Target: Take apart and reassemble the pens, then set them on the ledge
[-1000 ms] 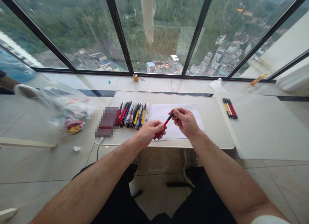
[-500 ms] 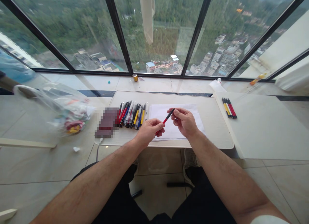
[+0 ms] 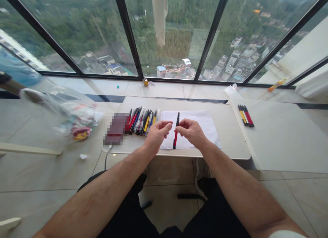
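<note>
My right hand (image 3: 192, 132) pinches a red and black pen (image 3: 175, 141) near its middle. The pen points away from me, over a white sheet of paper (image 3: 205, 123) on a small pale table (image 3: 230, 144). My left hand (image 3: 155, 135) hovers just left of the pen without touching it. Its thumb and fingertips are pinched together, and whatever is between them is too small to see. A row of several pens (image 3: 142, 121) in red, blue, black and yellow lies left of the paper.
A blurred dark red object (image 3: 115, 128) lies at the table's left end. A clear plastic bag (image 3: 77, 120) of coloured items sits on the floor to the left. A few pens (image 3: 246, 115) lie on the raised surface at right. Windows close off the far side.
My left hand let go of the pen's red end and drew back into a pinch. My right hand now holds the pen alone and has turned it from slanted to pointing straight away from me.
</note>
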